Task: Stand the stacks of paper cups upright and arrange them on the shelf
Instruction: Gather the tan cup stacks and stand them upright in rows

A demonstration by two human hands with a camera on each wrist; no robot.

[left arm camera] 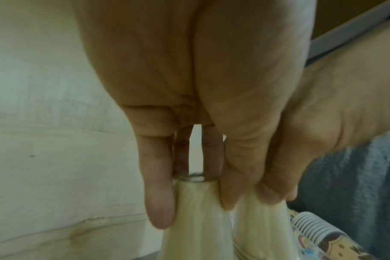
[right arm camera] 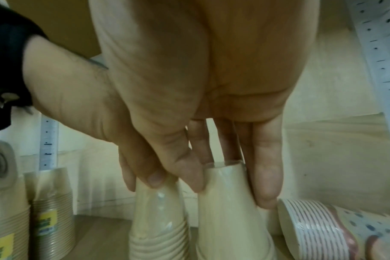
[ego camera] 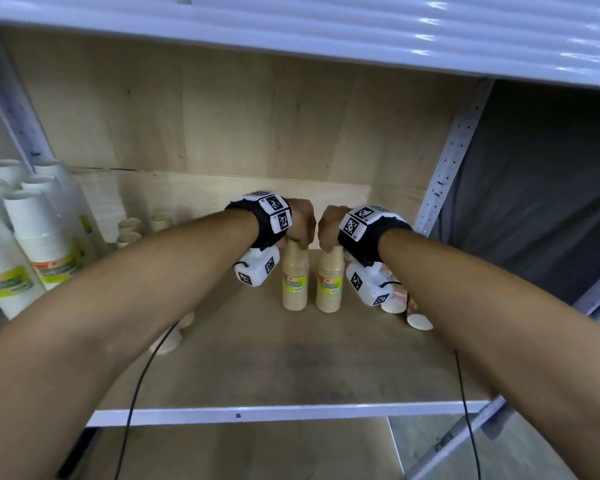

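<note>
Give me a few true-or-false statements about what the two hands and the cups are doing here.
1. Each hand grips the top of a tan cup stack: left hand on the left stack, right hand on the right stack. True.
2. Both tan stacks lie on their sides. False: they stand upright.
3. Patterned cups lie tipped over at the right. True.
4. The white stacks are at the far right. False: far left.

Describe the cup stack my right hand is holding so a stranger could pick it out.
On the wooden shelf, two upright tan cup stacks stand side by side mid-shelf. Yours is the tan stack nearer the steel post, gripped at its top by the right hand; beside it lie patterned cups, toppled.
</note>
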